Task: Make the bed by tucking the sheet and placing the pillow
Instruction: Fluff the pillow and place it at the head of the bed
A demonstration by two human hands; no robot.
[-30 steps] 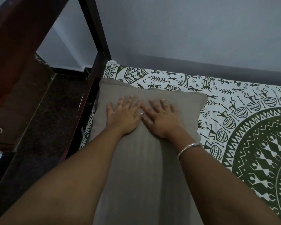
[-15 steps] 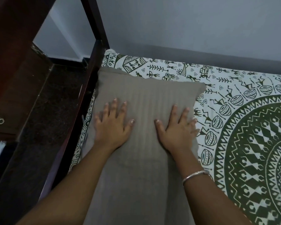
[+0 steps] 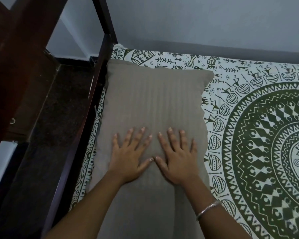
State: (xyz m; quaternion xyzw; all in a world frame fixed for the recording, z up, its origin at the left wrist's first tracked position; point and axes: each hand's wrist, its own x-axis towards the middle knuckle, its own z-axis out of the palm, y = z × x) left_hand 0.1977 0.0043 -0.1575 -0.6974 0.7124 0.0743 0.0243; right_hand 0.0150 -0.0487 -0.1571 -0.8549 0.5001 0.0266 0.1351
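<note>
1. L hand [image 3: 128, 157] – flat, palm down, fingers spread wide, holding nothing; pressed on the pillow's near half.
2. R hand [image 3: 177, 157] – same: flat, splayed, nothing gripped; just beside the L hand, thumb tips touching or very nearly. Bangle [image 3: 208, 209] on the R wrist.
3. Pillow [image 3: 150, 100] – grey-brown, faint stripes; lies lengthwise along the bed's left edge, far end near the head of the mattress, left side against the frame [image 3: 100, 69]. Top looks smooth; near end runs out of view under the arms.
4. Sheet [image 3: 259, 135] – white w/ green mandala and figure print; lies flat, no obvious wrinkles in the part seen. Reaches the wall at the far side and the frame at left; far-left corner looks bunched or tucked, cannot tell which.
5. Status (est.) – pillow placed: done, now at the pat-down/smoothing stage. Sheet spread: done where visible. Tuck: edges disappear at frame and wall, so looks done on those sides, unconfirmed; near and right edges not in view.
6. Left (est.) – lift the hands off; check the unseen edges.
</note>
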